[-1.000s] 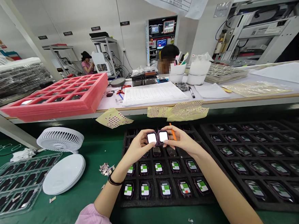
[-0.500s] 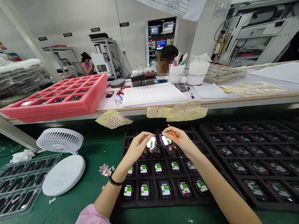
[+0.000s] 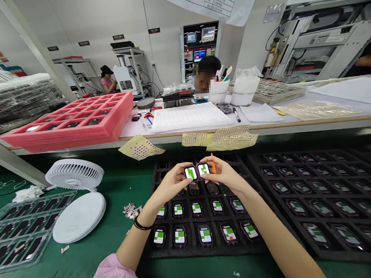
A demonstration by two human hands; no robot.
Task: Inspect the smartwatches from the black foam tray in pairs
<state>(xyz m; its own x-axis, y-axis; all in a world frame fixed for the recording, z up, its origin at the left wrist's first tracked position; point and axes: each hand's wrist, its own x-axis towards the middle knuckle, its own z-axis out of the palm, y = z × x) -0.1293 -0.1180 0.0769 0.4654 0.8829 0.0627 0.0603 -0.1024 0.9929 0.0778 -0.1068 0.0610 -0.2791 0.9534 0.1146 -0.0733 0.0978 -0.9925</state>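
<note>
Two near rows of lit watches [image 3: 205, 235], seated in the black foam tray [image 3: 212, 250], green and white on the displays. Just past these, over the farther pockets, gripping one purple-rimmed watch [image 3: 191, 173] in the left hand [image 3: 173, 181], thumb at the lower edge and fingers along the top. Beside it, pinching a second watch [image 3: 203, 169] in the right hand [image 3: 225, 173], with an orange stick [image 3: 213, 163] tucked among the fingers. Touching or only barely apart, rim to rim: hard to tell.

Blank white on both screens a second ago, tilted apart midway, now level again and showing green blocks on white. In judgement, past the plain white stage and close in look to the lit ones in the tray; well placed for comparing, side by side.

Farther off, yellow dotted sheets [image 3: 233, 137] along the shelf edge, then a pink foam tray [image 3: 116, 123] up on the left, and beyond, a co-worker [image 3: 210, 64] partly hidden behind a white cup [image 3: 218, 92].
</note>
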